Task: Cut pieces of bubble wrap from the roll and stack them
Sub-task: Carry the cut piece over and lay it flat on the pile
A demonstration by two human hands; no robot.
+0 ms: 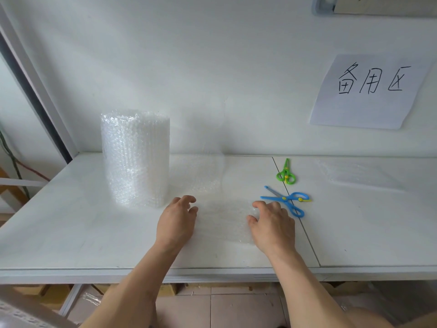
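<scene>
Head view: white table (71,233) wide and bare toward left edge, wall close behind. Left hand (177,221) and right hand (272,223) palm-down, fingers loosely bent, resting at either side of bubble wrap sheet (222,221). Roll (135,157) upright just behind left hand; blue scissors (287,201) just beside right hand.

Both forearms are reaching forward, left hand (176,218) and right hand (272,223) lying palm-down side by side, fingers loosely curled.
</scene>
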